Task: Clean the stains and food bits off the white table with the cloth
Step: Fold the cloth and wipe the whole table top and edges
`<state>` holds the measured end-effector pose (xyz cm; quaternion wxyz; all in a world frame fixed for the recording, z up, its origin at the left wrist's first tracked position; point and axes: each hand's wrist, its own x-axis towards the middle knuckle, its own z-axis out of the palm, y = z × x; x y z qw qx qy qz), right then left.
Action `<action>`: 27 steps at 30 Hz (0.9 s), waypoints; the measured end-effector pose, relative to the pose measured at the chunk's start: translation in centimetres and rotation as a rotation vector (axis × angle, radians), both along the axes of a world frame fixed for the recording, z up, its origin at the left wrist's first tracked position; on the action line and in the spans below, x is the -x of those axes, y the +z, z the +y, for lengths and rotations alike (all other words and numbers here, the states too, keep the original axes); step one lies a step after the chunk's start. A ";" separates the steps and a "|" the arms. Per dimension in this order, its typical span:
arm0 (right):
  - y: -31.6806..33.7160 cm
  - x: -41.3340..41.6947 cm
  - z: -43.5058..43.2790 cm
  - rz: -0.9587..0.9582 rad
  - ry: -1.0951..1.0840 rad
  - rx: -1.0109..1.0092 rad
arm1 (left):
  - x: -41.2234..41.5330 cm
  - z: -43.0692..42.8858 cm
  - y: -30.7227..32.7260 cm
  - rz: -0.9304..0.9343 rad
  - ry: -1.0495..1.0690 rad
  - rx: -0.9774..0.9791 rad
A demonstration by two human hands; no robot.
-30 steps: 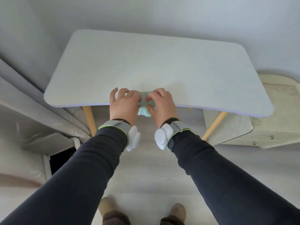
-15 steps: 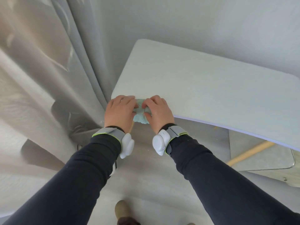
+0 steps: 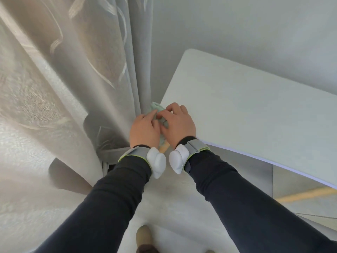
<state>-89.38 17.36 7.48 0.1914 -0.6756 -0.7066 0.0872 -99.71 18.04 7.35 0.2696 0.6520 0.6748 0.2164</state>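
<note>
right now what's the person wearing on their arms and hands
Long black sleeves cover both arms, left sleeve and right sleeve. Each wrist has a grey strap edged in lime green, left strap and right strap, with a rounded white pod on the inner side, left pod, right pod. The left hand and right hand are ungloved.

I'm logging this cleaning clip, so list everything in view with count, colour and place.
table: one, white, right
cloth: one, pale green, table's near left corner, between the hands
curtain: one, beige-grey, left
legs: two, wooden, under the table
shoe: one, brown, bottom centre
wristbands: two, grey and white, on the wrists
sleeves: two, black, lower frame
left hand: one, grips the cloth
right hand: one, grips the cloth
</note>
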 end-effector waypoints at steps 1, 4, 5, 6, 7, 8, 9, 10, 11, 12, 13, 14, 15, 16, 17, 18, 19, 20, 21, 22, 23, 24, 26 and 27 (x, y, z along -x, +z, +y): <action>-0.2 0.0 0.6 -0.009 -0.013 -0.030 | -0.1 0.5 0.0 -0.025 0.018 0.023; 0.0 -0.5 2.4 -0.035 -0.050 0.010 | -0.9 1.6 0.5 -0.149 0.111 0.066; 0.1 -0.9 3.0 -0.052 -0.062 0.033 | -1.2 2.0 0.5 -0.184 0.130 0.071; 0.3 -1.3 3.6 -0.069 -0.073 0.049 | -1.6 2.3 0.6 -0.201 0.132 0.080; 0.3 -1.8 4.0 -0.081 -0.080 0.062 | -2.0 2.8 0.6 -0.207 0.122 0.095; 0.4 -2.2 4.5 -0.088 -0.084 0.072 | -2.5 3.3 0.6 -0.199 0.105 0.108; 0.3 -2.6 5.0 -0.093 -0.083 0.077 | -2.9 3.9 0.6 -0.175 0.085 0.118; 0.3 -2.9 5.4 -0.098 -0.079 0.076 | -3.2 4.4 0.7 -0.143 0.068 0.122; 0.2 -3.2 5.9 -0.097 -0.076 0.069 | -3.6 5.0 0.7 -0.115 0.058 0.121; 0.1 -3.4 6.5 -0.093 -0.073 0.058 | -3.9 5.6 0.7 -0.092 0.050 0.117; 0.1 -3.7 7.1 -0.091 -0.067 0.047 | -4.2 6.1 0.6 -0.070 0.041 0.111; 0.0 -4.0 7.7 -0.090 -0.055 0.040 | -4.5 6.7 0.5 -0.048 0.024 0.103; -0.1 -4.4 8.5 -0.083 -0.032 0.040 | -4.9 7.5 0.4 -0.025 0.006 0.097; -0.2 -4.8 9.2 -0.071 -0.004 0.045 | -5.1 8.1 0.4 -0.006 -0.010 0.094; -0.3 -5.2 10.1 -0.059 0.023 0.049 | -5.5 9.0 0.4 0.001 -0.016 0.092; -0.3 -5.7 10.9 -0.056 0.040 0.052 | -5.9 9.7 0.6 -0.006 -0.017 0.091; -0.4 -6.3 11.8 -0.060 0.047 0.055 | -6.5 10.5 0.7 -0.016 -0.012 0.085; -0.5 -7.0 12.7 -0.072 0.047 0.062 | -7.1 11.2 0.8 -0.024 -0.008 0.077; -0.6 -7.8 13.6 -0.086 0.046 0.071 | -7.8 11.9 1.0 -0.028 0.001 0.068; -0.6 -8.5 14.4 -0.101 0.050 0.084 | -8.6 12.6 1.1 -0.028 0.012 0.060; -0.7 -9.4 15.4 -0.114 0.061 0.098 | -9.5 13.5 1.1 -0.025 0.026 0.056; -0.7 -10.1 16.3 -0.129 0.075 0.105 | -10.2 14.3 1.1 -0.025 0.040 0.057; -0.7 -11.4 18.0 -0.144 0.099 0.107 | -11.5 15.9 1.0 -0.028 0.058 0.061; -0.7 -12.0 18.9 -0.146 0.106 0.105 | -12.1 16.8 1.0 -0.017 0.057 0.060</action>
